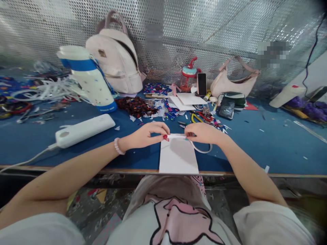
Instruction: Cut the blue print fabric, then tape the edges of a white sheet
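A white sheet of paper (178,157) lies flat on the blue table (255,146) at its front edge. My left hand (148,134) pinches the sheet's far edge at the left, fingers closed. My right hand (201,132) pinches the same far edge at the right, fingers closed. A thin white strip (203,149) loops out from under my right hand onto the table.
A white power bank (84,130) with a cable lies left. Behind stand a white and blue flask (89,78), a cream backpack (117,54), paper scraps (163,109), scissors (200,117), a small red-topped bottle (188,75), phones (201,84) and a cream handbag (235,81).
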`<state>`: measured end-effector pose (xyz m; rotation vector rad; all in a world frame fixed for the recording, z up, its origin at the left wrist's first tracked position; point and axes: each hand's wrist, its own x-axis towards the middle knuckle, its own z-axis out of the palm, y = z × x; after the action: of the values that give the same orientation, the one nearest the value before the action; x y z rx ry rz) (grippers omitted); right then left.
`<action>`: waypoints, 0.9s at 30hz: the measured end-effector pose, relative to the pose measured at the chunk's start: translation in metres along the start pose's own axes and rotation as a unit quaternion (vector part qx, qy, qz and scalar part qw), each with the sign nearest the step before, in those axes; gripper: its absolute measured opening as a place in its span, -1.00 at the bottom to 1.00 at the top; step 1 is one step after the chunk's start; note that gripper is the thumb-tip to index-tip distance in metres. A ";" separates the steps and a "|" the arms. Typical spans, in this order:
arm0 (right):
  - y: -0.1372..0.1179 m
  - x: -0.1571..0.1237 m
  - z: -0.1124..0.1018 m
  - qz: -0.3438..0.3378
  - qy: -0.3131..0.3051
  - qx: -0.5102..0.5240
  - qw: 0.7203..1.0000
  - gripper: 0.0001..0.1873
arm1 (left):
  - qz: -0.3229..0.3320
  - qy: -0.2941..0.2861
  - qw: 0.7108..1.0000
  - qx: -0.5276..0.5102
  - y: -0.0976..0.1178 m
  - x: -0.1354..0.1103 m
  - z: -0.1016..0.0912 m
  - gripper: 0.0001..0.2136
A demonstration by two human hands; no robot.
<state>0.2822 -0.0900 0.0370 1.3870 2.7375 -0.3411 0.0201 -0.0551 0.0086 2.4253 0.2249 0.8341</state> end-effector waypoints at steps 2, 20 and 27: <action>0.004 -0.005 -0.003 -0.011 -0.039 0.034 0.999 -0.95 | -0.011 -0.007 1.000 0.002 0.000 0.000 0.000 -0.72; -0.015 0.008 0.025 -0.162 0.120 -0.063 0.977 -0.79 | -0.040 -0.050 0.998 0.010 -0.003 0.000 0.002 -0.78; -0.018 0.012 0.032 -0.172 0.261 -0.040 0.949 -0.74 | -0.043 -0.053 0.998 0.004 -0.003 0.000 0.002 -0.75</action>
<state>0.2584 -0.0977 0.0069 1.0949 3.3809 0.1580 0.0212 -0.0534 0.0060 2.4417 0.2893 0.6655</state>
